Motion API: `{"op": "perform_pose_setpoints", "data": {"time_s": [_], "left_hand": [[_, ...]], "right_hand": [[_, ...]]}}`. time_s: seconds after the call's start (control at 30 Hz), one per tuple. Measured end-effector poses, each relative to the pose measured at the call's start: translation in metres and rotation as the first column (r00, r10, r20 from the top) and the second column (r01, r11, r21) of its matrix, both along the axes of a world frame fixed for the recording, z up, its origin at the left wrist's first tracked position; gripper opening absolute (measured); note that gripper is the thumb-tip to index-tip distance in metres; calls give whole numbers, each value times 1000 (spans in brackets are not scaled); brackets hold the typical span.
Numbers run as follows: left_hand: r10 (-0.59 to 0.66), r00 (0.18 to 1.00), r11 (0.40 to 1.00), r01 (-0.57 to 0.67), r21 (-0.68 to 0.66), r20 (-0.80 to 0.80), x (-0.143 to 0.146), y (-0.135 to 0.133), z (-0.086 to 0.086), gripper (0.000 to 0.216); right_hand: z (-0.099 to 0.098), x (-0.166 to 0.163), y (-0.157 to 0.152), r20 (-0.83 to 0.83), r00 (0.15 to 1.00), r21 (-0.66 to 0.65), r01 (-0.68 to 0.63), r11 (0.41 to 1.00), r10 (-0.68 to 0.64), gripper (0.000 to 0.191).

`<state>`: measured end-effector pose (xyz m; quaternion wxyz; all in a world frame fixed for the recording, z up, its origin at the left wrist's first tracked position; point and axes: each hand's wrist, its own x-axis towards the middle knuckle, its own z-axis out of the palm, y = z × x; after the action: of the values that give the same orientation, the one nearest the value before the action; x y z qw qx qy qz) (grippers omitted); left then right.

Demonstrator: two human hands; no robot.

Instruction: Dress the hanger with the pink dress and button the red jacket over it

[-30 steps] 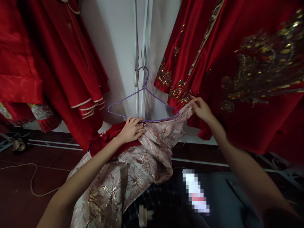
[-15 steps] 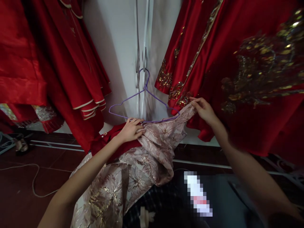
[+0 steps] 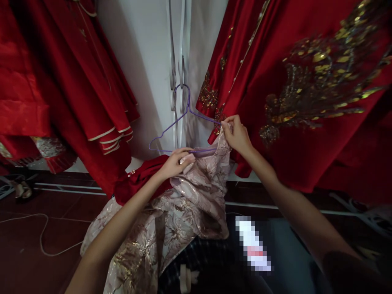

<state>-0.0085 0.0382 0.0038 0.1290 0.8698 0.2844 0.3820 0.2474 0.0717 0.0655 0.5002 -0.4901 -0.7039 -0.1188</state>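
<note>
A purple wire hanger point(image 3: 171, 125) hangs by its hook from a pale metal hook on the wall. Its right end runs into the strap of a pink dress with gold floral pattern point(image 3: 211, 179). My right hand point(image 3: 237, 132) pinches that strap at the hanger's right shoulder. Lower and to the left, my left hand point(image 3: 176, 163) grips the dress's upper edge beside the hanger's bottom bar. The hanger's left end is bare. Dark red cloth with small beads point(image 3: 142, 173) lies behind my left forearm, against the dress. The dress's lower part drapes down over my lap.
Red garments point(image 3: 101, 102) hang on the left, and red gowns with gold sequins point(image 3: 290, 114) on the right. Pale rack rails point(image 3: 70, 189) run low near the floor. Shoes point(image 3: 21, 190) and a thin white cable point(image 3: 45, 232) are at lower left.
My right hand has moved left and slightly up with the strap, bringing it over the hanger's right end. My left hand stays on the dress, shifted slightly right.
</note>
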Motion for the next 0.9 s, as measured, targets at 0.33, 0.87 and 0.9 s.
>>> {"op": "perform_pose_setpoints", "data": {"time_s": [0.33,0.87,0.9], "left_hand": [[766,619,620,-783,-54,-173,-133,45,-42,36],[683,730,728,-682,-61,-21,-166,50,-49,35],[675,738,736,-674,-61,-15,-167,51,-48,35]], "right_hand": [[6,5,4,-60,998,-39,-24,999,22,32],[9,10,7,-53,998,-30,-45,999,44,34],[9,10,8,-56,997,-29,-48,998,46,34]]}}
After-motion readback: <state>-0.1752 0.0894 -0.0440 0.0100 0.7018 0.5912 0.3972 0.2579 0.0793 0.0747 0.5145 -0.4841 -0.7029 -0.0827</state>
